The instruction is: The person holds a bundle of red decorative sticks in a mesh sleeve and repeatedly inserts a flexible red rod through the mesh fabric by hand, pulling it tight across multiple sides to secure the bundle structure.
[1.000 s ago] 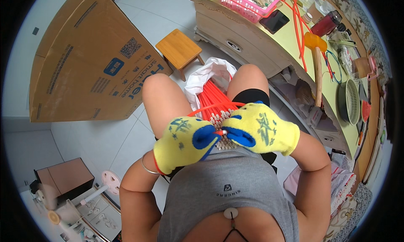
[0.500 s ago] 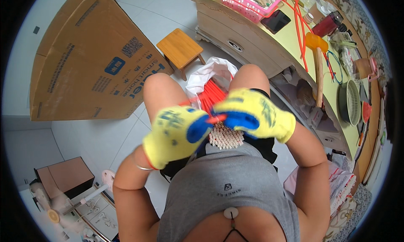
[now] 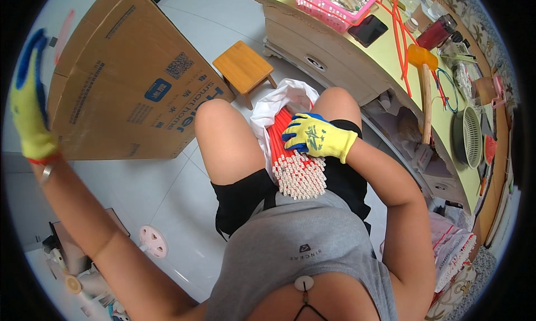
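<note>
My left hand [image 3: 32, 103], in a yellow glove with blue-coated palm, is raised at the far left with its fingers stretched out. Just beside its fingertips, apart from them, a blurred red strip [image 3: 64, 36] appears in the air before the wall. A bundle of thin red tubes [image 3: 279, 132] with white ends [image 3: 301, 178] stands in a white bag [image 3: 259, 117] between my thighs. My right hand [image 3: 318, 137], gloved alike, lies on the bundle with its fingers curled over the tubes; its fingertips are partly hidden.
A large cardboard box [image 3: 123, 92] stands on the left, with a wooden stool [image 3: 244, 67] beyond my knees. The table [image 3: 385, 56] at right carries a pink basket [image 3: 335, 17], a phone [image 3: 368, 30], an orange-headed mallet [image 3: 425, 92], red strips and a green colander [image 3: 466, 137].
My hands have separated from the red piece between them. The left has swung out to the far left and its fingers have opened; the right has come down onto the red tubes.
</note>
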{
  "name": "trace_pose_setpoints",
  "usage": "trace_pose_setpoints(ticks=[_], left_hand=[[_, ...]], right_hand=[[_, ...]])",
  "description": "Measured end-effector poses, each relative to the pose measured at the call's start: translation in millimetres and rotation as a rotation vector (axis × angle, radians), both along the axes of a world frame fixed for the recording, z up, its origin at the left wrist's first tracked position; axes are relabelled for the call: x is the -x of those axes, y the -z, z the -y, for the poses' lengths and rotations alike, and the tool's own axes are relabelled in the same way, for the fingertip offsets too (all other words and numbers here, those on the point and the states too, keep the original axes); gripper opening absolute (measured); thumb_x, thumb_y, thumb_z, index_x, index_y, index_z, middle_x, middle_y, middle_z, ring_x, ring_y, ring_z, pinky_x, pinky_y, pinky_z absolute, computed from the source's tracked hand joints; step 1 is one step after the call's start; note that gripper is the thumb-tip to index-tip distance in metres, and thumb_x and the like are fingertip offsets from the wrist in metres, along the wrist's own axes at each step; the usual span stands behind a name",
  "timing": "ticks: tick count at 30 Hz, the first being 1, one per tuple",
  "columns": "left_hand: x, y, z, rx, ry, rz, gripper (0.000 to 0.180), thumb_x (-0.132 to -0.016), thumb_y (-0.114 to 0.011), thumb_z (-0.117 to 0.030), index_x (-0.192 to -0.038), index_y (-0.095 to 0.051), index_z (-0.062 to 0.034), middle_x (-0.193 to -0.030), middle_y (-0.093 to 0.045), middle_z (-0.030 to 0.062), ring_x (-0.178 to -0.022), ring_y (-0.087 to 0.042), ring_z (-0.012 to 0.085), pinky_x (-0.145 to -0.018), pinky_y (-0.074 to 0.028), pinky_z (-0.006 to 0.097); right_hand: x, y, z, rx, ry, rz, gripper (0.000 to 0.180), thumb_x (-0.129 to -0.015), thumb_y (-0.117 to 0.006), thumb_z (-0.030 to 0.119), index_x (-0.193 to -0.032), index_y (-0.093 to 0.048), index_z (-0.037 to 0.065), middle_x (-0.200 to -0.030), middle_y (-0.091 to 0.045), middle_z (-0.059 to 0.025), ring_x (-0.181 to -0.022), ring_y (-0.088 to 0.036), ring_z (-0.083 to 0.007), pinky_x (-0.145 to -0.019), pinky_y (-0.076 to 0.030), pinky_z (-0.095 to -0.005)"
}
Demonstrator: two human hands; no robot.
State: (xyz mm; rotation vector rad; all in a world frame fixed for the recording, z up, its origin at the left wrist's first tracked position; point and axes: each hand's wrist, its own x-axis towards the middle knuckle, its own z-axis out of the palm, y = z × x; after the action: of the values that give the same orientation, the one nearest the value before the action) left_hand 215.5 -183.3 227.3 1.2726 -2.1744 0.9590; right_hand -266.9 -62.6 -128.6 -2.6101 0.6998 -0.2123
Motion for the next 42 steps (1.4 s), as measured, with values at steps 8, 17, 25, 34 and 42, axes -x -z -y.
trace_pose_setpoints(ticks=[8, 17, 25, 34, 42], left_hand=[[180.9, 207.6, -131.5, -1.322, 0.415, -1.112, 0.024, -0.091, -0.067, -0.010, -0.113, -0.071, -0.0022, -0.111, -0.074, 0.0114, -0.099, -0.070, 0.0222, -0.090, -0.055, 0.033], [228.7, 293.4, -159.0, -1.371, 0.821, -0.718, 0.041, -0.109, -0.041, -0.020, -0.140, -0.048, 0.0053, -0.136, -0.062, 0.0176, -0.120, -0.065, 0.0270, -0.104, -0.050, 0.034], [250.8, 314.9, -129.1, -1.343, 0.957, -2.623, 0.046, -0.109, -0.045, -0.034, -0.147, -0.047, -0.0076, -0.143, -0.055, 0.0137, -0.134, -0.052, 0.0314, -0.116, -0.039, 0.045], [221.8, 270.4, -112.5, -0.991, 1.402, -2.430, 0.029, -0.105, -0.050, -0.034, -0.087, -0.056, -0.0120, -0.075, -0.050, 0.0021, -0.074, -0.057, 0.0214, -0.086, -0.050, 0.044], [176.7, 190.6, -142.5, -1.398, 0.983, -0.994, 0.022, -0.062, -0.084, -0.009, -0.081, -0.075, -0.0068, -0.081, -0.073, 0.0109, -0.078, -0.071, 0.0302, -0.075, -0.056, 0.037]], right_hand=[[36.7, -128.2, -5.7, -0.220, 0.612, 1.349, 0.027, -0.097, -0.059, 0.018, -0.113, -0.065, -0.003, -0.120, -0.069, -0.0169, -0.112, -0.065, -0.0282, -0.104, -0.047, -0.0447], [254.0, -152.8, -66.1, -0.595, 0.087, 2.286, 0.038, -0.096, -0.057, 0.000, -0.132, -0.054, -0.010, -0.111, -0.062, -0.0098, -0.087, -0.052, -0.0160, -0.088, -0.043, -0.0314], [244.3, -17.2, -85.2, 0.408, 1.315, 1.243, 0.020, -0.090, -0.051, -0.011, -0.102, -0.065, -0.007, -0.134, -0.060, -0.0178, -0.117, -0.057, -0.0208, -0.096, -0.044, -0.0300], [182.0, -37.4, -48.0, -1.015, 0.276, 2.721, 0.016, -0.092, -0.058, -0.007, -0.100, -0.067, 0.003, -0.084, -0.060, -0.0017, -0.065, -0.049, -0.0102, -0.065, -0.047, -0.0249], [74.1, -173.5, -96.2, -0.438, 0.471, 1.306, 0.037, -0.088, -0.070, 0.037, -0.072, -0.066, 0.004, -0.060, -0.060, -0.0083, -0.058, -0.062, -0.0248, -0.057, -0.054, -0.0414]])
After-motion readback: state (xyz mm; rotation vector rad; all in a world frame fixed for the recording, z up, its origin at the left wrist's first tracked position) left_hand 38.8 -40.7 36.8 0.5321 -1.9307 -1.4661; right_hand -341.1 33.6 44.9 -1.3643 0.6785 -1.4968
